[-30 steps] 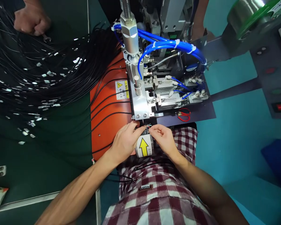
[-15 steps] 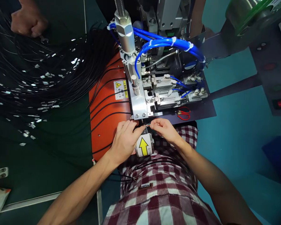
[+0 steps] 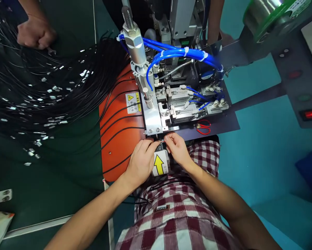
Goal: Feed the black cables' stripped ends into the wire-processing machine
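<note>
My left hand (image 3: pixel 141 158) and my right hand (image 3: pixel 177 147) meet at the front edge of a metal machine head (image 3: pixel 156 118). Both pinch the end of a thin black cable (image 3: pixel 159 141) just under that head; the tip itself is too small to make out. A white cylinder with a yellow arrow label (image 3: pixel 159 165) sits between my wrists. Several black cables (image 3: pixel 119 121) run across the orange machine cover (image 3: pixel 116 139) toward my left hand.
A large spread of black cables with metal terminals (image 3: pixel 41 86) covers the dark green table at left. Another person's fist (image 3: pixel 34 33) rests at the top left. Blue air hoses (image 3: pixel 182 53), red-handled snips (image 3: pixel 204 126), and a green reel (image 3: pixel 270 14) surround the machine.
My right hand has moved left and closer to the machine head, closing up against my left hand. The view has shifted slightly; the other person's fist has hardly moved.
</note>
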`<state>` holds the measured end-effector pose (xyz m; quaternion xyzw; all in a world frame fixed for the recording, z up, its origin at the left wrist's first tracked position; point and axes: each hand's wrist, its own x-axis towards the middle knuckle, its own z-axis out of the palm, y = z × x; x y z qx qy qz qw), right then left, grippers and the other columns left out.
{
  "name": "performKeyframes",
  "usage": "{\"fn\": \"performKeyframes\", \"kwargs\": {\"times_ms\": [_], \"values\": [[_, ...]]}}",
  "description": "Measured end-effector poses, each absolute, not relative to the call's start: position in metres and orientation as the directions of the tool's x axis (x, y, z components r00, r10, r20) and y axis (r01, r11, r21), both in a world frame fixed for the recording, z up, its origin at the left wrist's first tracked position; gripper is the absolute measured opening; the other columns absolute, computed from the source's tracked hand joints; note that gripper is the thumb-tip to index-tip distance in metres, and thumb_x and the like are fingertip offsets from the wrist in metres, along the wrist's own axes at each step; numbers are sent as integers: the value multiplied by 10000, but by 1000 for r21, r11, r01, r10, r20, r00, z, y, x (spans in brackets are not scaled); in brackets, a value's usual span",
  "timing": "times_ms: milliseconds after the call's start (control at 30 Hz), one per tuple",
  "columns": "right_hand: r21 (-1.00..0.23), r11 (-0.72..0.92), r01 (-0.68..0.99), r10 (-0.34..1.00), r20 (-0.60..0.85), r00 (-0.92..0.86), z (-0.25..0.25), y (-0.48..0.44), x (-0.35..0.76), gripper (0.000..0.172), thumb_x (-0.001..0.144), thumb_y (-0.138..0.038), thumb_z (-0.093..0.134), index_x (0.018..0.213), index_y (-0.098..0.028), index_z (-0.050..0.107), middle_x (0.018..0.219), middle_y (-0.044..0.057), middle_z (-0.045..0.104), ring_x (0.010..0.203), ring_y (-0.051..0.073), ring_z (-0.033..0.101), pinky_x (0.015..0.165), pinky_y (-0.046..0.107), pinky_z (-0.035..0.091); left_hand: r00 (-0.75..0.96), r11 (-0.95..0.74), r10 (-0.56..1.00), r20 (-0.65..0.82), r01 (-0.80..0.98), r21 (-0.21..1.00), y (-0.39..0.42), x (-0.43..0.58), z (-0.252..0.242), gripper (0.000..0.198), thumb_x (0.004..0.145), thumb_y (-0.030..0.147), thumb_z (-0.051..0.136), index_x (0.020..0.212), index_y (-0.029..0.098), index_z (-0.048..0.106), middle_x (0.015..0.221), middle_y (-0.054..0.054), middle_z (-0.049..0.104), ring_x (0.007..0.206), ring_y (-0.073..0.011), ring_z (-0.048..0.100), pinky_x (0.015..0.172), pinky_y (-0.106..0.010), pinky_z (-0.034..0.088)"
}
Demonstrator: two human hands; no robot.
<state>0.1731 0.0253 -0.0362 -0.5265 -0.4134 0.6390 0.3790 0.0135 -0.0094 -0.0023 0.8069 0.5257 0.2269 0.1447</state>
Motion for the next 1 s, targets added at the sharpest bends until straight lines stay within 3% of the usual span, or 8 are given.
{"fn": "performKeyframes", "kwargs": {"times_ms": [233,467,733,1000], "values": [[-951,-302,68,941,-309,-140,-37,21,174,250,891,-428,520,792,-199,500,566,-63,442,486,97,410,480,241,325,370,-406,914,169,809,424,-9,15,-3,372,885,96,392,1205,150,574,1009,-110,570,876,-222,512,771,-356,478],[-889,-450,-87,881,-425,-207,-36,26,172,352,824,-514,566,716,-195,464,551,-82,394,427,65,347,439,234,259,377,-403,914,149,815,417,-8,16,-3,355,898,117,385,1196,132,580,1007,-123,570,885,-232,504,780,-370,479],[-918,-381,-109,912,-354,-206,-35,26,173,350,807,-523,592,727,-202,476,502,-90,366,439,78,323,439,236,234,363,-403,915,175,805,436,-9,14,-3,383,883,86,380,1206,161,571,1021,-99,564,925,-219,522,815,-348,471],[-832,-488,-264,868,-431,-245,-38,28,170,405,727,-537,671,697,-179,487,597,-77,388,480,55,291,465,223,214,373,-410,912,169,817,406,-6,17,-5,359,887,109,395,1195,140,577,1039,-117,580,908,-233,516,794,-379,466]]}}
